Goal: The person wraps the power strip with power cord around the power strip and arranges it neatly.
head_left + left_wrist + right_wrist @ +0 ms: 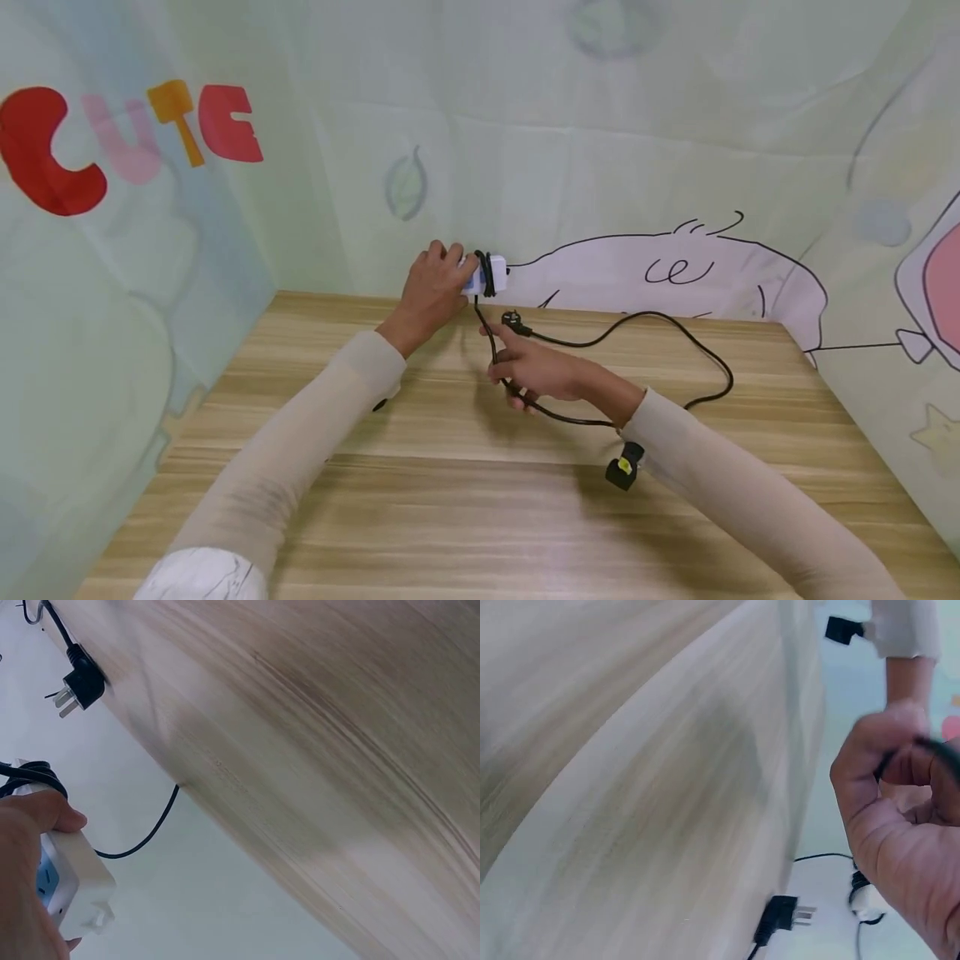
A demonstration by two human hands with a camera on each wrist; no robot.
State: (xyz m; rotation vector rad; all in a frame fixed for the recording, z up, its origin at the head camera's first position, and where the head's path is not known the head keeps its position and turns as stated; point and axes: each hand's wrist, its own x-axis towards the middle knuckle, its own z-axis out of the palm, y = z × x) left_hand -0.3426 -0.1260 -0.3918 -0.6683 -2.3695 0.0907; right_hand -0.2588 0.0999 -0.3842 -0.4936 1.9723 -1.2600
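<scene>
At the back edge of the wooden table, my left hand grips a white power strip with blue socket faces. Several turns of black power cord are wound about the strip's middle. In the left wrist view, the thumb lies over the strip beside the wrapped turns. My right hand, lower and to the right, holds the hanging cord in curled fingers. From there the cord loops right across the table and back to its black plug. The plug shows bare metal prongs in the right wrist view.
The wood-grain table is bounded by printed cloth walls at the back and sides. A small black device hangs at the right sleeve, and the cord's loop spreads over the right back part of the table.
</scene>
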